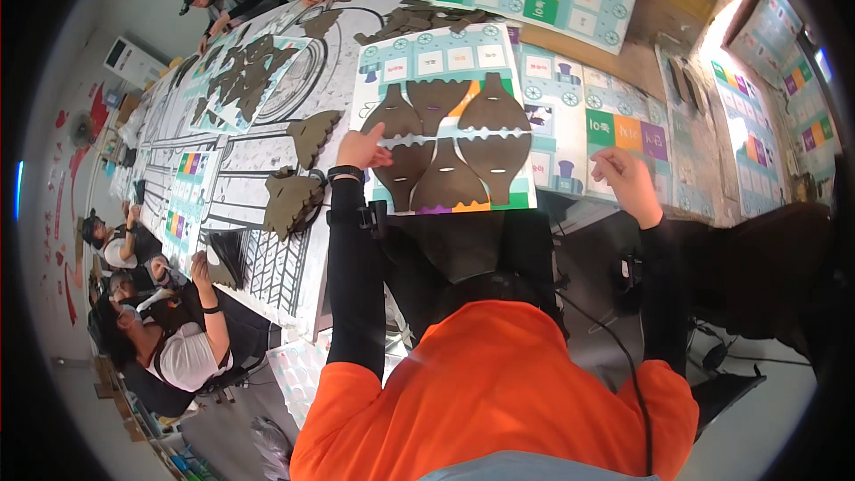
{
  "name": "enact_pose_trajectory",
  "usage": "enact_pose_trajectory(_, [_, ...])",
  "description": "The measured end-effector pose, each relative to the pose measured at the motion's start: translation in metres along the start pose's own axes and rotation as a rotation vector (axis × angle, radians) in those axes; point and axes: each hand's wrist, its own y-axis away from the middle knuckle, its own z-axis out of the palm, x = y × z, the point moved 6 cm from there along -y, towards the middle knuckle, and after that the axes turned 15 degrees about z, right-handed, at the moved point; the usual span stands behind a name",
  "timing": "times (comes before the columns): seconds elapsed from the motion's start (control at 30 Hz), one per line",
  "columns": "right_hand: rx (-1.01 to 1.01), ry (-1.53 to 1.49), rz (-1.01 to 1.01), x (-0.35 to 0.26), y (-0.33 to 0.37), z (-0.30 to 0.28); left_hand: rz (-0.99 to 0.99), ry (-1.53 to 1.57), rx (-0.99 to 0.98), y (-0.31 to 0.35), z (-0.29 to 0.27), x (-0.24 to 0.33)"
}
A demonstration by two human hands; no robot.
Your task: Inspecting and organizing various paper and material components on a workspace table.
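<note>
In front of me a printed sheet (525,187) carries several flat dark grey-brown cut-out pieces (495,116) with scalloped edges and small slits. They lie in two rows, with their toothed edges facing across a pale gap. My left hand (361,147) is at the sheet's left edge, its fingers stretched over the edge of the nearest piece. Whether it presses on the piece is hard to see. Off to the right, my right hand (628,185) hovers by a sheet with green, orange and purple blocks (628,135). Its fingers are loosely bent and apart, and nothing shows in them.
Two small stacks of dark pieces (292,203) lie left of my left wrist. A larger heap (245,76) covers sheets farther left. Cardboard with printed sheets (579,0) stands at the back right. Several people sit along the table's left and far sides. A cable (614,347) hangs at my right.
</note>
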Motion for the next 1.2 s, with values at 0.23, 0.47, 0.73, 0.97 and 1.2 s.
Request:
enact_pose_trajectory(0.23, [0.309,0.091,-0.228,0.024,-0.023,0.01,0.43,-1.006,0.48,-0.038,-0.153,-0.012])
enact_pose_trajectory(0.47, [0.541,-0.034,-0.289,0.034,-0.024,0.022,0.497,-1.127,0.037,-0.066,-0.144,-0.027])
enact_pose_trajectory(0.73, [0.556,0.046,-0.264,0.021,-0.016,0.019,0.48,-1.158,-0.06,-0.07,-0.164,-0.008])
enact_pose_trajectory(0.97, [0.613,0.172,-0.32,0.015,-0.01,0.023,0.868,-1.075,0.72,-0.026,-0.123,0.145])
enact_pose_trajectory(1.2, [0.637,0.208,-0.341,0.018,-0.013,0.019,1.035,-0.613,0.067,-0.123,0.035,0.235])
